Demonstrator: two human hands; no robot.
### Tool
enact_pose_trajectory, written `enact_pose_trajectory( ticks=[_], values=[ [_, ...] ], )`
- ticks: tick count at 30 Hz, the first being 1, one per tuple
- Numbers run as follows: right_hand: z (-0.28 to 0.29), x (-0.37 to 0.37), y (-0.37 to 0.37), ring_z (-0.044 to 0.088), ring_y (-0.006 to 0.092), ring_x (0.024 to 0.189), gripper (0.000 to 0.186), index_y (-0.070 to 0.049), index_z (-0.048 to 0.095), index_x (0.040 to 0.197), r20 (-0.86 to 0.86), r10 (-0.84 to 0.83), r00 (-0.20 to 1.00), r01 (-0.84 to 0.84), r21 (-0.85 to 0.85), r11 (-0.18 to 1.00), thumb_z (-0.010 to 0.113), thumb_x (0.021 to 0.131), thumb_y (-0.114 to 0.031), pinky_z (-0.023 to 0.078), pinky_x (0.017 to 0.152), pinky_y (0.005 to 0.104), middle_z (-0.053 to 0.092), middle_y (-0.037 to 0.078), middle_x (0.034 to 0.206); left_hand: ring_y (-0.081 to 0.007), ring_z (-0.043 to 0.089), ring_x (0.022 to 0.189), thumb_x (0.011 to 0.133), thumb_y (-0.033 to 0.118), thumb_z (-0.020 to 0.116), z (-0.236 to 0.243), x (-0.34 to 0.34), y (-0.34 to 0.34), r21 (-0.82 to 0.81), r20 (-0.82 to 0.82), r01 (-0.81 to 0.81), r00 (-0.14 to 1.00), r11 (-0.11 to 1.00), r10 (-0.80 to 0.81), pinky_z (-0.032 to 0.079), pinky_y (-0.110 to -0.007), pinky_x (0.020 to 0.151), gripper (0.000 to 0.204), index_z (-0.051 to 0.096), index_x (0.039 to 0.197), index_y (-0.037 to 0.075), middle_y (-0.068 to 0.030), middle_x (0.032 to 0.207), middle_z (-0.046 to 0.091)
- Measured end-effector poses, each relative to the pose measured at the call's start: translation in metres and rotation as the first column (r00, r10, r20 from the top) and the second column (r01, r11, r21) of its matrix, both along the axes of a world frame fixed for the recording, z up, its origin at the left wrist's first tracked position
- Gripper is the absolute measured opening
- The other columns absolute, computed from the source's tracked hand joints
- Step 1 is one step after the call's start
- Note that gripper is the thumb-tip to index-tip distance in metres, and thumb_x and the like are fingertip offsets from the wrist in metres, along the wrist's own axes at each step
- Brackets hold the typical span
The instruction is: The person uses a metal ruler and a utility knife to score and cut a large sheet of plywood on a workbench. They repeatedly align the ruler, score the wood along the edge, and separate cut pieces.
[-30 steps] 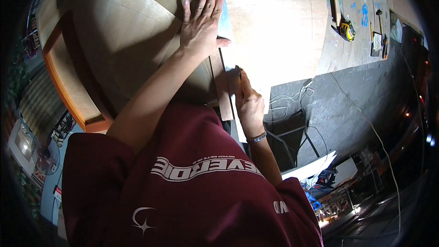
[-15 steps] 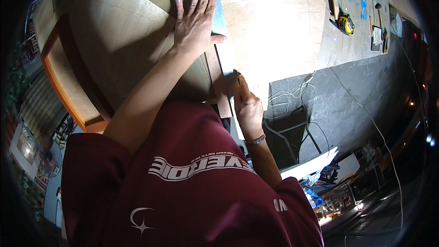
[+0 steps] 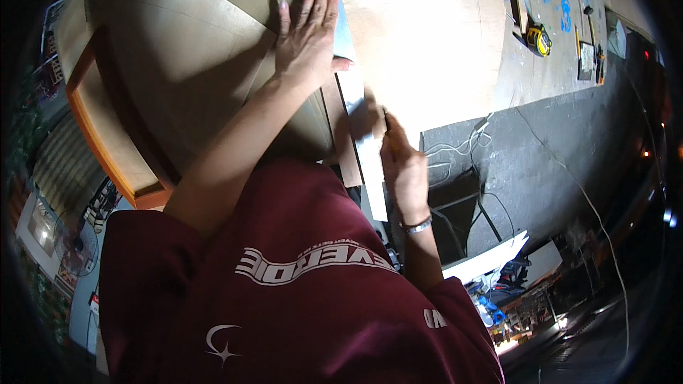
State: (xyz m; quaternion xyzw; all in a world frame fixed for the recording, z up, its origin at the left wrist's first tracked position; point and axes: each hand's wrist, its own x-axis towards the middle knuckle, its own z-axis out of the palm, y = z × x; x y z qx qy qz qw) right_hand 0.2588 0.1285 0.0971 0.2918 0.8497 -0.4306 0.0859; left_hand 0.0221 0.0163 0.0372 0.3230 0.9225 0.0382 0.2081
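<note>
1. A worker in a maroon shirt leaned over the job, right hand low beside the sheet's near corner, its fingers curled shut around a slim tool, dark and blurred.
2. The left hand lay flat just beyond, pressing on a long metal strip, thumb out to the right and little finger apart from the others.
3. A wooden strip ran along the metal's left side; the plywood sheet, glaring under the light, spread to its right.
4. The step in hand looked like a guided stroke along the metal; the next move seemed to call for firm left-hand pressure and a straight tool path clear of the thumb.
5. Farther right, a yellow-and-black tape measure sat on the paint-marked surface.
</note>
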Motion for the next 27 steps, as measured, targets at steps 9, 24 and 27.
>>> enact_pose_trajectory(
  ticks=[9,24,27],
  values=[
    [-0.054,-0.227,0.025,0.072,0.0437,0.078,0.04,-0.005,0.06,0.139,-0.291,0.08,0.953,-0.026,0.185,0.982,0.061,0.1,-0.011,0.059,0.069,0.0456,0.07,0.029,0.086,-0.0337,0.01,0.161,0.067,0.065,0.082,-0.001,0.0,-0.001,0.062,-0.013,0.033,0.999,0.998,-0.032,0.01,-0.067,0.125,0.129,0.024,0.163,0.001,-0.0187,0.172,0.015],
    [-0.068,-0.272,0.02,0.072,0.0448,0.082,0.035,-0.012,0.069,0.131,-0.153,0.122,0.981,-0.079,0.262,0.962,0.059,0.098,-0.016,0.061,0.075,0.0503,0.072,0.028,0.087,-0.0362,0.017,0.158,0.071,0.061,0.081,-0.001,0.001,-0.005,0.166,0.055,-0.004,0.998,0.986,-0.006,0.005,-0.065,0.126,0.12,0.03,0.16,-0.001,-0.0216,0.168,0.026],
    [-0.065,-0.276,0.017,0.072,0.0453,0.082,0.033,-0.012,0.071,0.127,-0.148,0.112,0.983,-0.069,0.271,0.96,0.057,0.097,-0.016,0.061,0.075,0.0506,0.071,0.028,0.087,-0.0361,0.017,0.158,0.071,0.059,0.083,-0.001,0.0,-0.006,0.176,0.069,-0.008,0.998,0.984,-0.004,0.003,-0.065,0.126,0.122,0.026,0.161,-0.001,-0.0205,0.168,0.026]
  ],
)
